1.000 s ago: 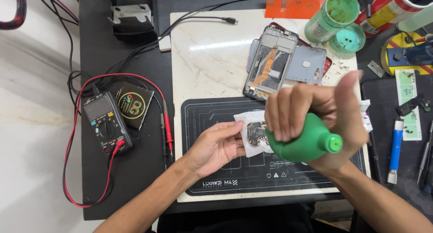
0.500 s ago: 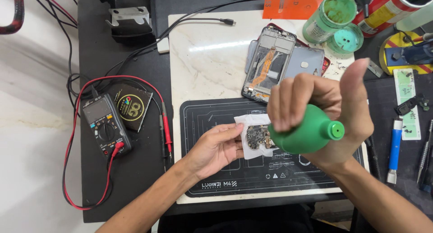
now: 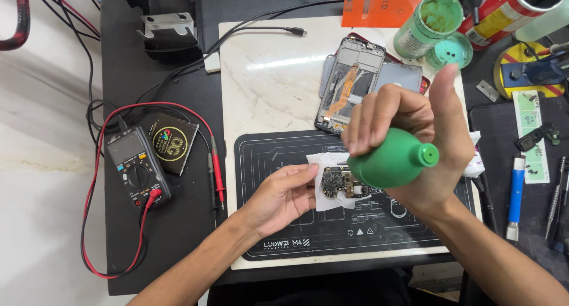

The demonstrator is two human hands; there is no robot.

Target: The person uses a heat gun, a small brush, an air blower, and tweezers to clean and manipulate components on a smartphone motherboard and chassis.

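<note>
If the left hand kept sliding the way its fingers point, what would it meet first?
The left hand points right, its fingertips on the white tissue. The small circuit board lying on it comes first, then the right hand gripping the green bulb blower, probably held higher.

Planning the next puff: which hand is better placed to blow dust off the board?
Right. The right hand already grips the green blower bulb above the circuit board; the left hand steadies it.
</note>
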